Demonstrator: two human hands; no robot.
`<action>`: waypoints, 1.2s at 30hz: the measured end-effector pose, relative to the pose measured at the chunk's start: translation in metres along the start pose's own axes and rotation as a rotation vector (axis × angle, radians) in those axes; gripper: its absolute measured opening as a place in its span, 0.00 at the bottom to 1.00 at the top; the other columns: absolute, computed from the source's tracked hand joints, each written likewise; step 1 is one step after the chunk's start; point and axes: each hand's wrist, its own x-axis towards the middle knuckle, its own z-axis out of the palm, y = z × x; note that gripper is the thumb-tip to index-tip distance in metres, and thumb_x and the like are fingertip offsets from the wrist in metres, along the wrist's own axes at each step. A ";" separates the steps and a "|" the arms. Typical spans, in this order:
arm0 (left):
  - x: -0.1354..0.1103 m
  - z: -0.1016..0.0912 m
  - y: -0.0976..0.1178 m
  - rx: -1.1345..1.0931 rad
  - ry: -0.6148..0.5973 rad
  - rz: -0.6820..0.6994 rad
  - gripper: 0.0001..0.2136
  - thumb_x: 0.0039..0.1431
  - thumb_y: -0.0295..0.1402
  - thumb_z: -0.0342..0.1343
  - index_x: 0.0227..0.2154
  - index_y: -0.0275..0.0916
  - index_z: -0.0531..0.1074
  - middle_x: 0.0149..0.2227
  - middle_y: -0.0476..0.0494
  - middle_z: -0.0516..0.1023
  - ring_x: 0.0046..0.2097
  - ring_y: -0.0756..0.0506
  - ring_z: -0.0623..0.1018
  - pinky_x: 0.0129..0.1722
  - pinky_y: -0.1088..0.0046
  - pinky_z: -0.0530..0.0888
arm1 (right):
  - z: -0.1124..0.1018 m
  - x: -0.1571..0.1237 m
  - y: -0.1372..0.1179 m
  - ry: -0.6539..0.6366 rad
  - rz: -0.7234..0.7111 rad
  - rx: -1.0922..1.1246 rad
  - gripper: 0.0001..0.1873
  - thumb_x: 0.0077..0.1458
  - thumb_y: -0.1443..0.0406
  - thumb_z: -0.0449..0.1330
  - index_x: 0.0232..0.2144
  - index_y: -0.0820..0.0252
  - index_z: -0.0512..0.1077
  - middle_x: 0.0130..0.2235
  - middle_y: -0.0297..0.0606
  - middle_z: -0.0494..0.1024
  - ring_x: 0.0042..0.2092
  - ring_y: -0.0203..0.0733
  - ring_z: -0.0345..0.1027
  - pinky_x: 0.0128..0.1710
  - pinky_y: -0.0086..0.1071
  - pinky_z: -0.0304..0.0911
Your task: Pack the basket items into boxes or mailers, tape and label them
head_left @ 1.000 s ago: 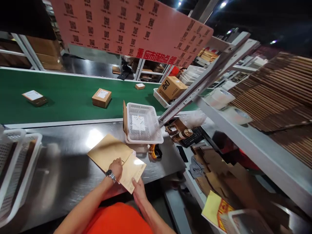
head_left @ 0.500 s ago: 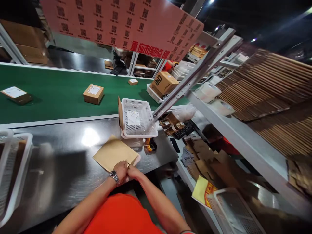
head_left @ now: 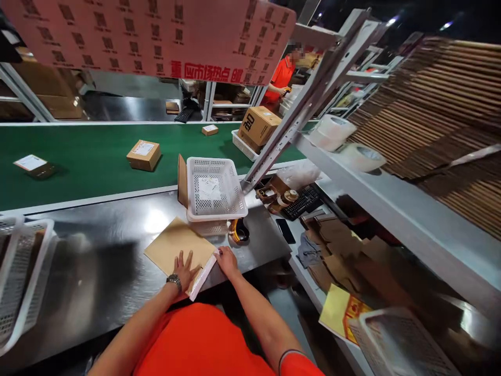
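Observation:
A brown kraft mailing envelope [head_left: 178, 243] lies on the steel table, with a whitish strip [head_left: 203, 277] along its near right edge. My left hand [head_left: 183, 270], a watch on its wrist, presses flat on the envelope with fingers spread. At the far end of the strip, my right hand [head_left: 227, 261] pinches the envelope's corner between thumb and fingers. Just beyond it is a tape roll in an orange and black holder [head_left: 238, 231]. A white plastic basket [head_left: 217, 193] with a paper slip inside stands behind the envelope, a cardboard piece [head_left: 182, 180] leaning at its left side.
Behind the table runs a green conveyor belt [head_left: 94, 156] carrying small boxes [head_left: 144, 155]. White baskets [head_left: 43, 271] stand at left. A metal post [head_left: 282, 130] and a shelf [head_left: 391, 188] with tape rolls and stacked cardboard flank the right. A person in orange [head_left: 282, 75] stands far back.
My hands have moved apart: the right one went right to the envelope's corner, while the left one spread flat on the paper. The whitish strip now shows along the edge. The view has shifted slightly.

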 end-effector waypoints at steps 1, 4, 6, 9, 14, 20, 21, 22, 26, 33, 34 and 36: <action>0.001 0.002 0.000 0.018 -0.013 -0.005 0.35 0.67 0.29 0.61 0.74 0.64 0.68 0.84 0.42 0.50 0.81 0.15 0.48 0.74 0.23 0.52 | 0.001 0.003 0.001 -0.003 -0.014 0.017 0.03 0.59 0.65 0.67 0.36 0.58 0.80 0.42 0.40 0.82 0.49 0.49 0.75 0.56 0.39 0.64; 0.003 0.008 0.001 0.086 -0.062 -0.025 0.36 0.66 0.29 0.62 0.74 0.65 0.66 0.84 0.40 0.49 0.81 0.14 0.47 0.74 0.21 0.52 | 0.000 0.007 0.002 0.003 -0.050 0.072 0.04 0.57 0.66 0.65 0.30 0.56 0.79 0.35 0.40 0.82 0.44 0.49 0.76 0.52 0.40 0.66; 0.005 0.010 0.001 0.118 -0.061 -0.044 0.36 0.67 0.30 0.60 0.74 0.67 0.66 0.84 0.41 0.50 0.81 0.15 0.48 0.74 0.22 0.52 | -0.003 0.007 0.005 0.016 -0.081 0.109 0.06 0.57 0.65 0.64 0.29 0.55 0.80 0.34 0.40 0.83 0.42 0.49 0.76 0.51 0.40 0.67; 0.006 0.008 0.003 0.121 -0.033 -0.078 0.35 0.67 0.30 0.59 0.72 0.70 0.67 0.83 0.46 0.54 0.81 0.16 0.51 0.74 0.25 0.55 | -0.013 0.004 0.014 0.042 -0.116 0.157 0.08 0.59 0.64 0.62 0.28 0.53 0.79 0.34 0.40 0.83 0.41 0.49 0.76 0.50 0.40 0.68; 0.003 -0.003 0.010 0.173 -0.070 -0.125 0.35 0.67 0.29 0.57 0.72 0.71 0.67 0.83 0.48 0.54 0.81 0.17 0.51 0.74 0.28 0.56 | -0.035 0.001 0.036 0.053 -0.120 0.211 0.07 0.61 0.64 0.60 0.31 0.53 0.77 0.36 0.38 0.82 0.43 0.49 0.76 0.51 0.41 0.69; -0.001 -0.013 0.009 0.242 -0.126 -0.097 0.34 0.70 0.32 0.57 0.75 0.66 0.64 0.84 0.37 0.48 0.80 0.13 0.49 0.73 0.28 0.56 | -0.025 0.005 0.026 -0.048 -0.103 0.201 0.14 0.62 0.60 0.65 0.49 0.56 0.80 0.45 0.38 0.84 0.47 0.47 0.77 0.55 0.38 0.69; 0.000 -0.014 0.008 0.254 -0.148 -0.090 0.34 0.69 0.32 0.58 0.75 0.64 0.64 0.84 0.35 0.47 0.80 0.13 0.48 0.73 0.28 0.57 | -0.021 0.006 0.020 -0.057 -0.092 0.184 0.14 0.61 0.60 0.66 0.49 0.56 0.80 0.44 0.38 0.84 0.47 0.47 0.77 0.55 0.38 0.68; 0.001 -0.015 0.007 0.266 -0.176 -0.087 0.36 0.68 0.33 0.60 0.76 0.63 0.63 0.84 0.34 0.45 0.80 0.12 0.48 0.73 0.27 0.57 | -0.017 0.008 0.014 -0.067 -0.080 0.165 0.13 0.60 0.61 0.68 0.47 0.57 0.81 0.44 0.38 0.84 0.48 0.47 0.76 0.55 0.37 0.67; 0.003 -0.022 0.007 0.289 -0.242 -0.073 0.42 0.64 0.33 0.65 0.78 0.62 0.59 0.85 0.33 0.41 0.80 0.12 0.45 0.72 0.26 0.56 | -0.014 0.013 -0.001 -0.115 -0.055 0.112 0.04 0.58 0.70 0.66 0.35 0.57 0.81 0.42 0.38 0.85 0.47 0.46 0.76 0.54 0.36 0.65; -0.003 -0.041 0.018 0.175 -0.227 -0.092 0.40 0.66 0.34 0.68 0.77 0.60 0.61 0.84 0.30 0.39 0.80 0.11 0.44 0.72 0.25 0.53 | -0.027 0.002 0.005 -0.145 -0.123 0.149 0.08 0.64 0.66 0.60 0.32 0.54 0.78 0.44 0.42 0.84 0.48 0.48 0.75 0.55 0.38 0.65; -0.003 -0.042 0.019 0.163 -0.232 -0.098 0.40 0.66 0.34 0.68 0.77 0.60 0.61 0.84 0.30 0.39 0.80 0.11 0.43 0.72 0.26 0.53 | -0.032 -0.005 0.008 -0.140 -0.139 0.167 0.07 0.63 0.65 0.61 0.32 0.54 0.77 0.43 0.42 0.84 0.47 0.48 0.75 0.55 0.38 0.66; -0.003 -0.043 0.022 0.148 -0.231 -0.114 0.39 0.67 0.34 0.67 0.77 0.60 0.61 0.84 0.30 0.40 0.80 0.11 0.43 0.72 0.26 0.53 | -0.051 -0.024 0.023 -0.119 -0.156 0.205 0.07 0.61 0.61 0.62 0.30 0.53 0.76 0.38 0.41 0.84 0.44 0.48 0.75 0.53 0.39 0.69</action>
